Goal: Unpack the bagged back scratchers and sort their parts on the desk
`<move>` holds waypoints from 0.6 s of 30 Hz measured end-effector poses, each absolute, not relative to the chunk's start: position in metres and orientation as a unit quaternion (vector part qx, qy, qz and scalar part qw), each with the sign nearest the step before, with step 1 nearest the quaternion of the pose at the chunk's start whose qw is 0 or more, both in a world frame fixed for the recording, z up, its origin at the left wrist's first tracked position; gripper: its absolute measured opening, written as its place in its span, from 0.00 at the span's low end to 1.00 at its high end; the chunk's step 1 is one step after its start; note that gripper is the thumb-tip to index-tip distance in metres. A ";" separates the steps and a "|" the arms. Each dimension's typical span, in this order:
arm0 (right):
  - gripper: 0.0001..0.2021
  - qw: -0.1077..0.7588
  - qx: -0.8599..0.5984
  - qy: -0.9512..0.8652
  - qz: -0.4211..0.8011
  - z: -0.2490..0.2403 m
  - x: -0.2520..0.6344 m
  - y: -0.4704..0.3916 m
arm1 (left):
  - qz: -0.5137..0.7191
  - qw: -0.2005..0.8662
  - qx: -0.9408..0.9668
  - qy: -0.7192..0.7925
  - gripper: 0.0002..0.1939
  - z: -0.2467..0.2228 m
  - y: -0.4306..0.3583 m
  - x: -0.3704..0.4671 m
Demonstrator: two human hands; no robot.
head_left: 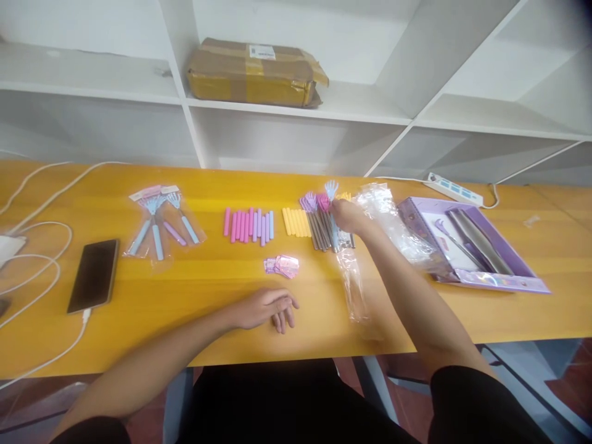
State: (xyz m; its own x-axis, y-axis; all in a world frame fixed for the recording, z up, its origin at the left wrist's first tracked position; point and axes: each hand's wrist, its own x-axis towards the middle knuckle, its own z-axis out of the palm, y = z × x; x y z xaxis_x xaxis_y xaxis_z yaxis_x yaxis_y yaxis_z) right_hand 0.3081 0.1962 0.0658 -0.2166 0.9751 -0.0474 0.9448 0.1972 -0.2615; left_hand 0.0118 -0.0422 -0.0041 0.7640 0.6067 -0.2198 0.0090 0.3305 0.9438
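Toward the left of the desk, a phone is lying between white cables and bagged scratchers. Pink, purple and blue tubes are lying side by side toward the far edge, with yellow tubes just to their right and small cards nearer the near edge. Clear bags are occupying the space between the grouped scratchers and a purple box at the right. A clear sleeve is trailing toward the near edge. The right hand is closing narrowly around a blue scratcher beside the group, its head pointing to the far edge. The left hand is hanging loosely near the near edge, fingers bent and slightly parted; contact with the desk cannot be determined.
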 end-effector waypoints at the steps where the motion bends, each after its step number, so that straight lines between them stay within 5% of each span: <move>1: 0.11 0.060 -0.618 -0.775 0.115 0.062 0.305 0.199 | 0.195 0.764 0.546 0.283 0.29 -0.004 -0.042 0.011; 9: 0.19 0.097 -0.655 -0.748 0.038 0.064 0.331 0.163 | 0.190 0.765 0.545 0.286 0.30 0.001 -0.042 0.011; 15: 0.34 -0.031 -0.749 -0.657 0.078 0.049 0.360 0.073 | 0.185 0.757 0.557 0.288 0.31 0.002 -0.041 0.011; 18: 0.33 -0.042 -0.749 -0.651 0.111 0.033 0.362 0.038 | 0.183 0.760 0.554 0.287 0.30 0.002 -0.041 0.012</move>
